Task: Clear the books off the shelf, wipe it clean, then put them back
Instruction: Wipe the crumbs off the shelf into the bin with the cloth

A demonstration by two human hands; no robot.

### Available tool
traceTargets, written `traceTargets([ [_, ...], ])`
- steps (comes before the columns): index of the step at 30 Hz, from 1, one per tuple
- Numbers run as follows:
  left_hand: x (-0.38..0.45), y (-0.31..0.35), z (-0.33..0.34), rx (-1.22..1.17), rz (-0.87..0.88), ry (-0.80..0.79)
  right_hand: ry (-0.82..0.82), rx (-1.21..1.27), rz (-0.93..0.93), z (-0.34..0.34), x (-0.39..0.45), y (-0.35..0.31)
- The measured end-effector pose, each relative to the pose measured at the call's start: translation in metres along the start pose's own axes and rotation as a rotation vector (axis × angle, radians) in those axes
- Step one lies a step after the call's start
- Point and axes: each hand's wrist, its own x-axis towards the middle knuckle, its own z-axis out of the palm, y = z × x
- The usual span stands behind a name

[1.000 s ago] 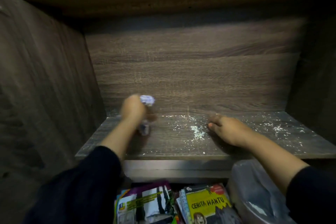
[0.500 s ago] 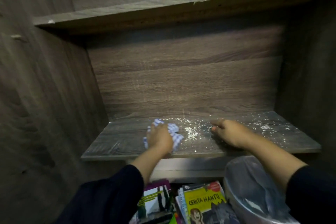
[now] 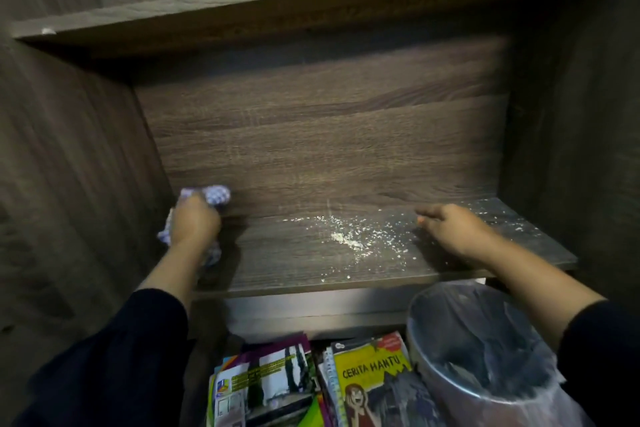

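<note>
The dark wooden shelf (image 3: 301, 263) holds no books. White crumbs (image 3: 349, 241) are scattered over its middle and right part. My left hand (image 3: 194, 224) grips a blue-and-white checked cloth (image 3: 216, 195) at the shelf's far left, close to the back panel. My right hand (image 3: 450, 227) rests on the board right of the crumbs, fingers loosely curled and pointing left, holding nothing. Below the shelf lie the removed books: a yellow one titled "CERITA HANTU" (image 3: 372, 378) and a purple-edged one (image 3: 266, 378) among several.
A round bin lined with a clear plastic bag (image 3: 485, 350) stands under the shelf's right front edge. Wooden side walls (image 3: 76, 184) close the compartment left and right. Another board (image 3: 242, 10) runs above.
My left hand has swept the cloth from the shelf's middle back to the far left corner. The right hand stays on the board; the view has shifted.
</note>
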Motion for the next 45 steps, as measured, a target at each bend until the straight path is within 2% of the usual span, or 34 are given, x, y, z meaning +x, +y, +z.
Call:
traceTargets([
  [3, -0.01, -0.041, 0.011, 0.123, -0.179, -0.264, -0.021, -0.043, -0.006, 0.005, -0.002, -0.003],
  [5, -0.003, -0.053, 0.023, 0.181, -0.235, -0.283, -0.027, -0.055, -0.013, 0.008, 0.0, -0.004],
  [7, 0.016, -0.055, 0.04, 0.122, -0.267, -0.243, -0.031, -0.059, -0.012, 0.01, 0.003, -0.004],
  [10, 0.04, -0.045, 0.091, 0.084, -0.206, -0.273, -0.029, -0.07, -0.004, 0.013, 0.008, -0.003],
  [12, 0.005, 0.0, 0.096, 0.127, -0.132, -0.37, -0.037, -0.073, -0.005, 0.015, 0.011, -0.002],
  [15, -0.043, 0.062, 0.1, 0.291, -0.068, -0.365, -0.042, -0.1, -0.009, 0.017, 0.012, -0.003],
  [18, -0.071, 0.105, 0.121, 0.317, 0.126, -0.413, -0.039, -0.112, -0.014, 0.019, 0.012, -0.005],
  [20, -0.074, 0.109, 0.123, 0.23, 0.21, -0.39, -0.038, -0.107, -0.013, 0.02, 0.013, -0.006],
  [22, -0.062, 0.1, 0.113, 0.15, 0.212, -0.261, -0.034, -0.102, -0.013, 0.022, 0.014, -0.007],
  [25, -0.024, 0.063, 0.087, 0.193, 0.284, -0.087, -0.026, -0.102, -0.027, 0.023, 0.018, -0.009],
  [28, 0.016, 0.001, 0.059, 0.442, 0.099, 0.002, -0.017, -0.078, -0.037, 0.024, 0.02, -0.01],
  [31, 0.04, -0.047, 0.053, 0.505, -0.131, -0.115, -0.02, -0.074, -0.034, 0.027, 0.024, -0.011],
  [33, 0.05, -0.057, 0.06, 0.471, -0.144, -0.211, -0.032, -0.086, -0.033, 0.031, 0.026, -0.013],
  [37, 0.043, -0.045, 0.051, 0.502, -0.149, -0.19, -0.055, -0.103, -0.048, 0.044, 0.029, -0.022],
  [45, 0.049, -0.046, 0.045, 0.532, -0.257, -0.253, -0.047, -0.101, -0.088, 0.055, 0.035, -0.042],
])
